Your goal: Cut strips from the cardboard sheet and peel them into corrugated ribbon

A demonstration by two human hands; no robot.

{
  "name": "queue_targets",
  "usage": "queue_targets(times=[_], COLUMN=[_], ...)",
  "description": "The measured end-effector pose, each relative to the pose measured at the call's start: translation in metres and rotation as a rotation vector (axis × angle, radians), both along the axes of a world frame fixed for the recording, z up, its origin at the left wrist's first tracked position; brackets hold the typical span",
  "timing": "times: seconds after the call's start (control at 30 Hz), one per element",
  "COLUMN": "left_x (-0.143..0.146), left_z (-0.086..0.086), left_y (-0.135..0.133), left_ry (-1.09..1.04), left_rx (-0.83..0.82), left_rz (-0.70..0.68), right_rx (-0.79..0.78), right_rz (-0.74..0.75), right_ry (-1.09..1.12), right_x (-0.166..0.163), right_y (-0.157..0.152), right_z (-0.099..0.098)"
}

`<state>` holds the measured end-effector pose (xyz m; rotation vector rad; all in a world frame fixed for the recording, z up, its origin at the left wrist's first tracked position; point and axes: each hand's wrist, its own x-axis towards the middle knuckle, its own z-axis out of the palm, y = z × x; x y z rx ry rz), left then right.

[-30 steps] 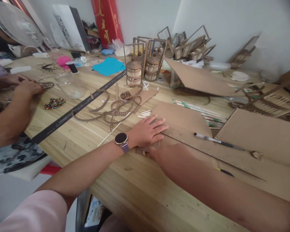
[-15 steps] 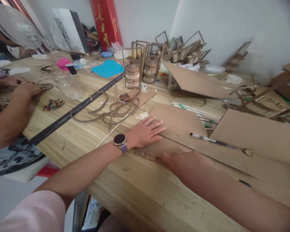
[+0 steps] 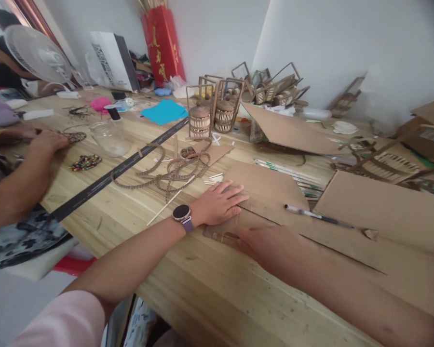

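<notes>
My left hand, with a watch on its wrist, lies flat with fingers apart on a brown cardboard sheet. Close beside it, my right hand is low at the sheet's front edge. The fingers of that hand point down and are mostly hidden, so what they hold, if anything, does not show. A thin brown strip lies along the edge by its fingertips. Short pale sticks are just beyond my left hand. A black pen rests on the cardboard to the right.
Curled brown strips and a long black strip cross the table. Small bamboo baskets stand behind them. A glass jar and colourful beads are at left, near another person's hands. A raised cardboard flap is farther back.
The view has shifted slightly, so the scene sits a little lower and to the right. My right hand is slightly farther left along the cardboard edge; my left hand stays on the sheet.
</notes>
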<state>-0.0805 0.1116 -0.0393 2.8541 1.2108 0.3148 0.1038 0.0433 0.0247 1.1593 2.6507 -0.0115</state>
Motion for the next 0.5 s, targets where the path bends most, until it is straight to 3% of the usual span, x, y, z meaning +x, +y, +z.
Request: queue_targets(times=[0.17, 0.5], left_x=[0.0, 0.001], left_z=[-0.004, -0.011], left_y=[0.002, 0.005], left_ry=[0.007, -0.017], left_rx=[0.02, 0.054], left_rz=[-0.004, -0.011], right_rx=[0.0, 0.012], right_rz=[0.086, 0.107], right_ry=[-0.073, -0.129], right_x=[-0.033, -0.047], right_y=[0.008, 0.012], right_z=[-0.007, -0.006])
